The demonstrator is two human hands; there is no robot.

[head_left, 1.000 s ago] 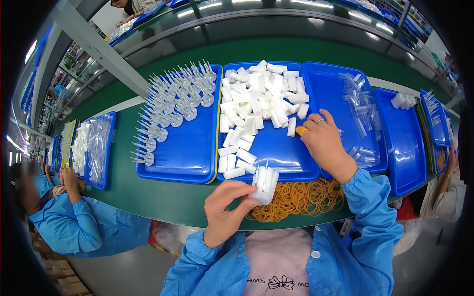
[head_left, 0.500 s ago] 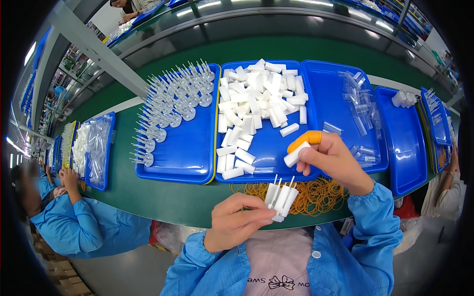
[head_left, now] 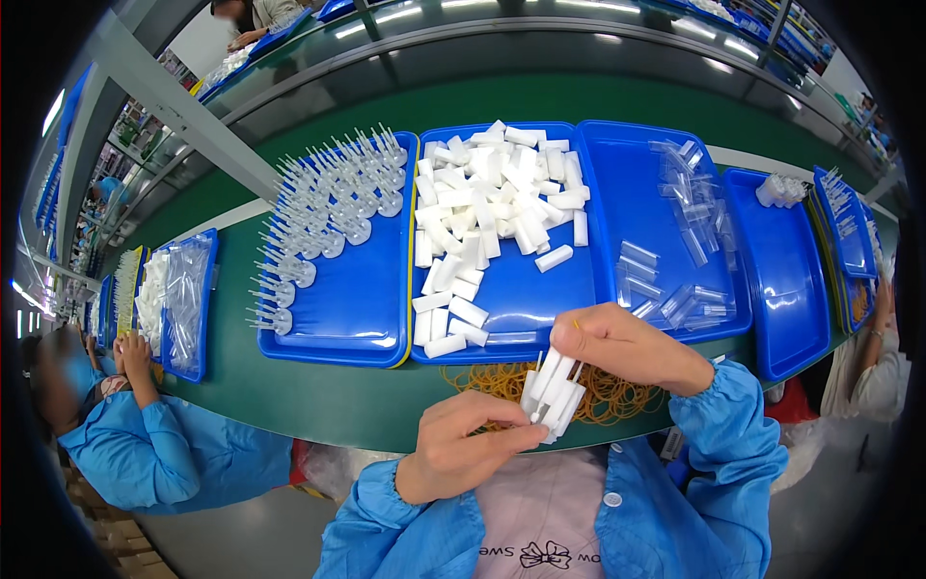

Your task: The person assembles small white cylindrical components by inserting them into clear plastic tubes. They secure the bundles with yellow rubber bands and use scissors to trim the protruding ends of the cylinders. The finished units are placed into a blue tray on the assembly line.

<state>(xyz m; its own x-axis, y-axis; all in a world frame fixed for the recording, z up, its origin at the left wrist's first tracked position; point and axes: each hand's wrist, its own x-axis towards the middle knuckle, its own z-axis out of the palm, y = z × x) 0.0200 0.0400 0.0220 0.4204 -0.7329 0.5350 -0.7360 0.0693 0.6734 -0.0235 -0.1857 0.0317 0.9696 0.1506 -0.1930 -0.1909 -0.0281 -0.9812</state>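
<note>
My left hand [head_left: 468,446] is closed, pinching the lower end of a pronged clear plastic base. Several white cylindrical pieces [head_left: 559,400] stand side by side on its thin prongs, slightly tilted. From above, my right hand [head_left: 632,349] closes thumb and finger on the top of one white cylindrical piece [head_left: 548,369], which is among the prongs. Whether a prong has entered this piece is hidden. Most of the right index finger, with its orange finger cot, is behind the thumb. Both hands are above the table's near edge, over a heap of orange rubber bands [head_left: 617,396].
A blue tray [head_left: 362,318] at left holds rows of pronged clear bases. The middle tray [head_left: 540,299] holds loose white pieces; the right one [head_left: 627,207] holds clear tubes. Farther right, another blue tray [head_left: 786,280] holds assembled pieces. A co-worker in blue [head_left: 183,439] sits at left.
My right hand has come down and left with its white piece, from above the middle tray's front edge onto the base. My left hand keeps its hold. The view has shifted slightly.
</note>
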